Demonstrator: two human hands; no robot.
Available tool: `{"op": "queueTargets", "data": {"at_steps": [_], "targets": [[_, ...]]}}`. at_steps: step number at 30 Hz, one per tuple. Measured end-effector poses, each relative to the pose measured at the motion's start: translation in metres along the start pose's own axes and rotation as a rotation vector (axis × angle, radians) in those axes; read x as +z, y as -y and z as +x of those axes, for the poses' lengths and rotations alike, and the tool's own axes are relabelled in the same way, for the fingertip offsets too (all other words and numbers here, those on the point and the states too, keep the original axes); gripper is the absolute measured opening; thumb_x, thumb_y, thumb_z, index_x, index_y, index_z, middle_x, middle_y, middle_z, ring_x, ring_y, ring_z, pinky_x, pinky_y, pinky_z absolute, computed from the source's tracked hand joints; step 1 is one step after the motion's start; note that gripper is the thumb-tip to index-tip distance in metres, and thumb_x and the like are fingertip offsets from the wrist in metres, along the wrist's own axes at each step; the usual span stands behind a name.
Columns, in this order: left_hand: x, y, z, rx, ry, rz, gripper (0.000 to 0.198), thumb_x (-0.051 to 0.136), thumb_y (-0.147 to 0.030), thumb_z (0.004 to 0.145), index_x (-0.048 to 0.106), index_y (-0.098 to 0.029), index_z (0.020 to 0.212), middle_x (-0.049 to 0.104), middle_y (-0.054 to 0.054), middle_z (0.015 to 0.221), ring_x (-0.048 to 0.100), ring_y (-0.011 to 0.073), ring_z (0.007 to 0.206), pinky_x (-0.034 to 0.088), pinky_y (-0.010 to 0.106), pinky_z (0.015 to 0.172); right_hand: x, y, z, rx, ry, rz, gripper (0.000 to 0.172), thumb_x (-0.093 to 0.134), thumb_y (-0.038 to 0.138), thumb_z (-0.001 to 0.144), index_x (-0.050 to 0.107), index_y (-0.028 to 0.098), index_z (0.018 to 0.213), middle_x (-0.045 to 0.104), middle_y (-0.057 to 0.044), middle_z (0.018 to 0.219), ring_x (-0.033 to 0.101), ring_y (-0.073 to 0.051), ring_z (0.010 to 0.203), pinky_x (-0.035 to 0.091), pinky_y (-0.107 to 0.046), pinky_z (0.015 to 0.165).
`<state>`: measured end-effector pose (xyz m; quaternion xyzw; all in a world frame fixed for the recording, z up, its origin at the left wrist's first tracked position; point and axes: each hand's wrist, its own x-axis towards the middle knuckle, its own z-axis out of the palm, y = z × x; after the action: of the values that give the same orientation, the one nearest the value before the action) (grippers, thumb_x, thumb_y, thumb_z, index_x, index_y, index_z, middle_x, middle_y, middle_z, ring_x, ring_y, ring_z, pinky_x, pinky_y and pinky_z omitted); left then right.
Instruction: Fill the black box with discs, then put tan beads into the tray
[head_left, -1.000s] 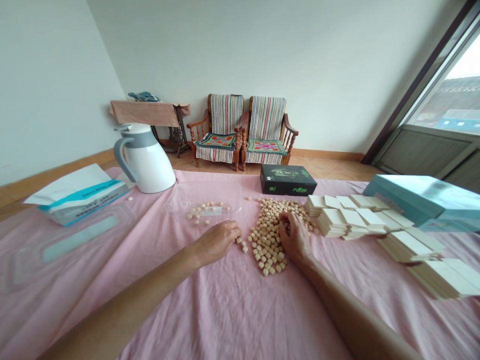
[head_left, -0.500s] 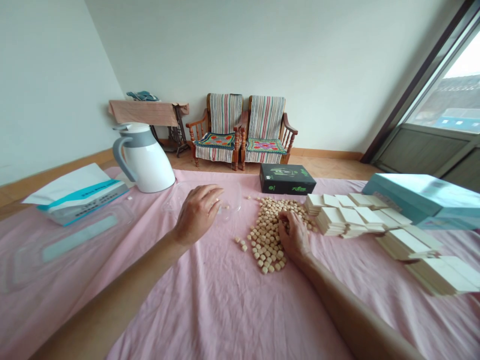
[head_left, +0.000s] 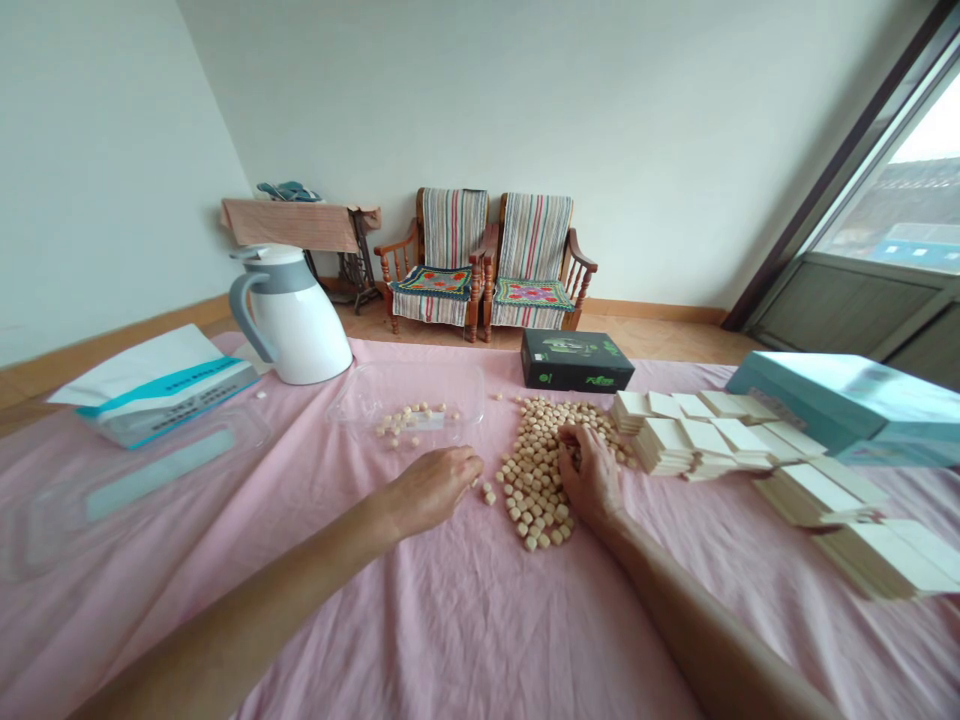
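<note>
A pile of small pale wooden cubes (head_left: 536, 480) with rounded corners lies on the pink cloth. My left hand (head_left: 435, 490) is at its left edge, fingers pinched on a loose cube (head_left: 475, 483). Two more loose cubes lie beside those fingertips. On the pile's right side rests my right hand (head_left: 591, 478), its fingers curled in among the cubes; what they hold is hidden. Beyond my left hand stands a clear plastic container (head_left: 352, 405) with several cubes inside.
A white jug (head_left: 304, 325), a white-and-blue packet (head_left: 165, 390) and a clear lid (head_left: 247, 430) are on the left. A black box (head_left: 576, 360) stands behind the pile. Stacks of pale tiles (head_left: 705, 440) and a light-blue box (head_left: 862, 405) occupy the right.
My left hand has moved from above the clear container toward me and right, down to the loose cubes, and its fingers have closed. My right hand has stayed on the pile.
</note>
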<state>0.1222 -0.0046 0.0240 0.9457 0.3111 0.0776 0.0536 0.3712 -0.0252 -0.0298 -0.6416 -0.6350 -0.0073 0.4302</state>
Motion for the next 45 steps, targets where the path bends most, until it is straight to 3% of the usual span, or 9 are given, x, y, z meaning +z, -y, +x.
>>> {"op": "queueTargets", "data": {"at_steps": [4,8,13,17,20,27,33,41,45], "targets": [[-0.027,-0.004,0.0,0.033,-0.11,-0.064,0.013,0.05,-0.008,0.082,0.056,-0.018,0.084,0.061,0.002,0.084,0.059,0.0158,0.08,0.043,0.025,0.071,0.0,0.0,0.0,-0.002,-0.004,0.002,0.022,0.046,0.018,0.076,0.057,0.019,0.095,0.063,-0.006,0.091,0.055,-0.021,0.089,0.04,-0.035,0.081],[-0.053,0.007,0.002,-0.085,-0.449,-0.038,0.013,0.049,-0.011,0.085,0.057,-0.019,0.092,0.061,0.002,0.086,0.057,0.0147,0.077,0.044,0.026,0.071,-0.001,0.002,0.0,0.001,-0.008,0.004,0.021,0.046,0.018,0.076,0.057,0.019,0.094,0.063,-0.006,0.092,0.055,-0.021,0.089,0.04,-0.035,0.081],[-0.052,0.03,0.002,-0.168,-0.685,0.16,0.024,0.052,-0.014,0.086,0.057,-0.016,0.109,0.063,0.008,0.1,0.057,0.0211,0.092,0.045,0.036,0.084,-0.001,0.003,0.0,0.006,-0.006,-0.01,0.021,0.046,0.019,0.077,0.057,0.019,0.095,0.063,-0.006,0.092,0.055,-0.021,0.09,0.04,-0.036,0.081],[-0.045,0.019,0.0,0.016,-0.63,0.116,0.016,0.049,-0.016,0.089,0.061,-0.016,0.1,0.064,0.007,0.092,0.057,0.0198,0.09,0.045,0.035,0.083,-0.001,0.002,0.0,0.002,0.002,-0.006,0.021,0.046,0.019,0.077,0.056,0.019,0.094,0.063,-0.006,0.092,0.055,-0.021,0.09,0.04,-0.036,0.082],[-0.037,0.004,0.001,0.182,-0.389,0.003,0.015,0.047,-0.014,0.09,0.062,-0.018,0.094,0.065,0.004,0.088,0.059,0.016,0.084,0.046,0.029,0.079,-0.001,0.002,0.0,0.007,0.005,-0.003,0.022,0.046,0.019,0.076,0.056,0.019,0.096,0.062,-0.006,0.093,0.055,-0.022,0.091,0.04,-0.037,0.083],[0.001,-0.005,0.005,0.136,-0.084,-0.103,0.016,0.05,-0.006,0.083,0.06,-0.017,0.09,0.062,0.004,0.089,0.059,0.016,0.085,0.047,0.025,0.075,-0.001,0.001,0.0,-0.007,0.005,0.002,0.022,0.046,0.019,0.077,0.056,0.019,0.096,0.062,-0.006,0.093,0.055,-0.022,0.09,0.041,-0.037,0.083],[-0.011,-0.009,0.005,0.129,-0.11,-0.095,0.007,0.054,-0.011,0.083,0.058,-0.017,0.085,0.061,0.003,0.085,0.059,0.0156,0.08,0.046,0.025,0.071,0.0,-0.001,-0.001,-0.006,0.012,-0.006,0.022,0.046,0.019,0.077,0.056,0.02,0.097,0.062,-0.006,0.093,0.055,-0.021,0.091,0.041,-0.037,0.083],[-0.044,0.015,0.007,-0.128,-0.651,0.035,0.022,0.049,-0.011,0.086,0.057,-0.017,0.105,0.063,0.007,0.099,0.058,0.0194,0.092,0.046,0.034,0.084,0.0,0.0,0.0,0.001,0.014,-0.014,0.022,0.046,0.018,0.076,0.056,0.019,0.096,0.062,-0.006,0.093,0.055,-0.021,0.091,0.041,-0.036,0.082],[-0.039,0.007,0.007,-0.046,-0.647,0.036,0.018,0.048,-0.013,0.088,0.059,-0.017,0.102,0.063,0.008,0.097,0.057,0.0202,0.094,0.044,0.035,0.086,-0.002,0.002,0.0,0.001,0.01,-0.008,0.022,0.046,0.019,0.076,0.056,0.02,0.096,0.062,-0.006,0.093,0.055,-0.022,0.091,0.04,-0.036,0.082]]}}
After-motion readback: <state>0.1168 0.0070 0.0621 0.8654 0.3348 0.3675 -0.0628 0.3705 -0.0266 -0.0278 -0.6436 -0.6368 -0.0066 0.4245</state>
